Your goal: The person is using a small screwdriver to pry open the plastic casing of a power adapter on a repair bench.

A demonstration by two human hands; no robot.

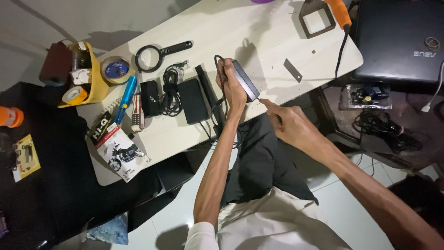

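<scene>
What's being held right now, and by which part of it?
The left hand grips a black power adapter brick around its long side, tilted up off the table. The right hand holds nothing; its forefinger points at the brick's lower corner.

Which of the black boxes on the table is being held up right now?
The slim black adapter gripped in the left hand; the other black boxes lie flat.

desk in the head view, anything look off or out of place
One thing stands out: the booklet at the table's near-left corner lies askew and juts past the edge. The left hand holds the black power adapter tilted on edge; the right hand points a fingertip at its corner. Nothing looks spilled or broken.
</scene>
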